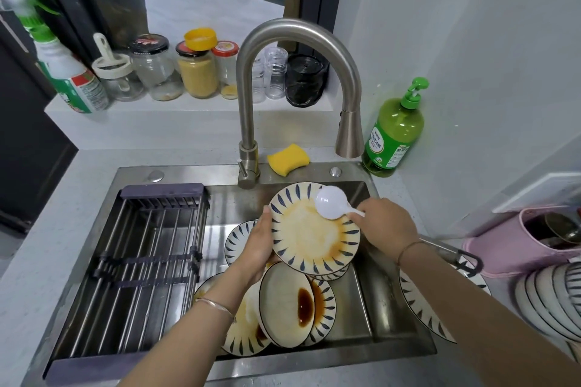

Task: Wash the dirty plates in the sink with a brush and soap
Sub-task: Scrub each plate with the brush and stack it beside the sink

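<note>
My left hand point(259, 247) grips the left rim of a tilted plate point(309, 237) with blue leaf marks and an orange-brown stain, held over the steel sink point(361, 298). My right hand point(388, 225) holds the handle of a white round brush point(331, 203), whose head lies on the plate's upper right part. Below, several dirty plates are piled in the sink; one point(287, 305) holds a dark sauce puddle. A green soap bottle point(393, 132) with a pump stands behind the sink at the right.
A curved steel tap point(245, 97) rises behind the sink, a yellow sponge point(288, 159) beside it. A drying rack point(138, 264) fills the sink's left half. Jars line the back ledge. Stacked plates point(550, 298) and a pink container point(531, 242) sit at the right.
</note>
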